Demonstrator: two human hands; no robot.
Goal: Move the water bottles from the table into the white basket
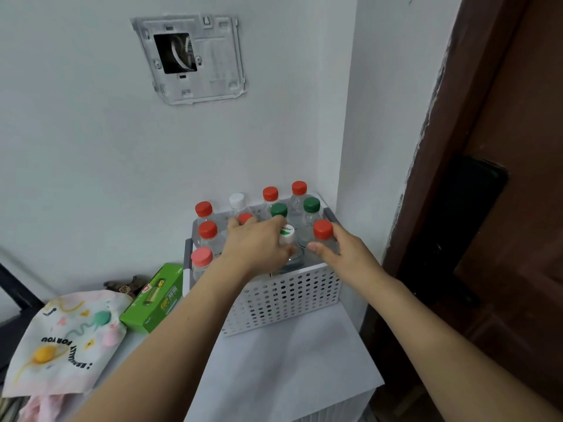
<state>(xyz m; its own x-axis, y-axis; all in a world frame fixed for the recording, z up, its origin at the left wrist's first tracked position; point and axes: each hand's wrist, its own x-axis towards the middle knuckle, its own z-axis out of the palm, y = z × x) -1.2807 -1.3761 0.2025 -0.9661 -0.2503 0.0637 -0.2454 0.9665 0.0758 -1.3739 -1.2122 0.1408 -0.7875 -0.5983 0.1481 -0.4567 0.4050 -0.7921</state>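
The white perforated basket (283, 300) stands on the white table (289, 367) against the wall, packed with several upright clear water bottles with red, green, white and pink caps. My left hand (256, 245) lies over the middle of the basket, fingers wrapped on a white-capped bottle (288, 236). My right hand (344, 254) is at the basket's near right corner, gripping a red-capped bottle (323, 229) by its shoulder. A pink-capped bottle (201, 257) stands at the near left corner.
A green battery box (155, 296) lies left of the basket, beside a patterned cloth bag (64, 339). A dark wooden door (499, 208) is close on the right. An open wall box (189, 57) is mounted above.
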